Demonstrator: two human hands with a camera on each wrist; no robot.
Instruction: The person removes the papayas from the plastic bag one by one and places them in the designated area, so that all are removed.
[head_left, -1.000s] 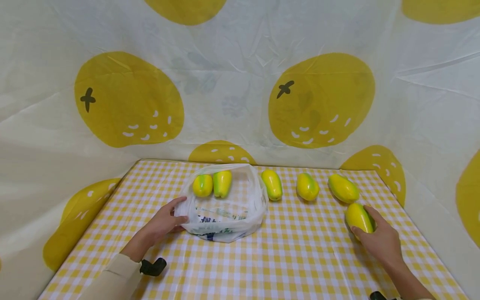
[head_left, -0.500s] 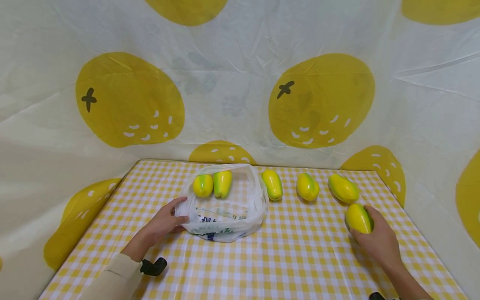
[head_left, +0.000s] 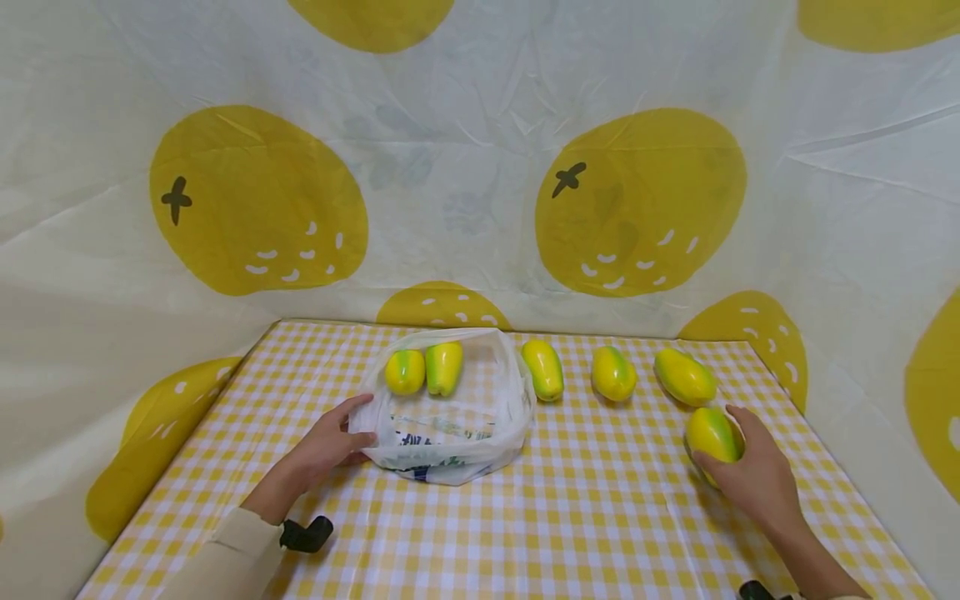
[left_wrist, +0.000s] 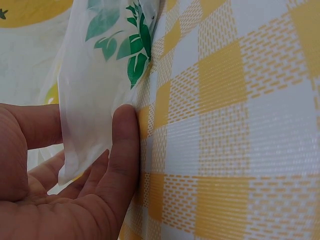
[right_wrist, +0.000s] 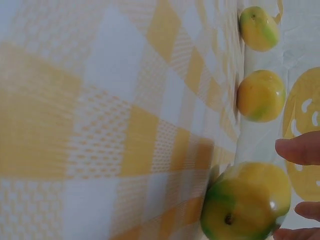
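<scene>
While over gingham (head_left: 570, 517) before drapery (head_left: 450, 100): left hand's (head_left: 327, 443) grip round bag (head_left: 468, 456), right hand's (head_left: 761, 475) unclear.

A yellow-and-white gingham tablecloth (head_left: 600, 517) lies flat, its faint fold creases running front to back; close up in the wrist views, solid yellow and plain white squares alternate with dashed ones. Behind and at both sides hangs a wrinkled white backdrop sheet (head_left: 465, 117), faint grey shapes visible near its middle. Two whole yellow fruit prints dominate it, a left print (head_left: 258, 200) and a right print (head_left: 641, 204), each with a dark cross-shaped stem mark and white flecks. A low centre print (head_left: 442, 304) and a low right print (head_left: 750, 325) are partly cut off by the cloth's edge; others run out of frame along the top.
</scene>
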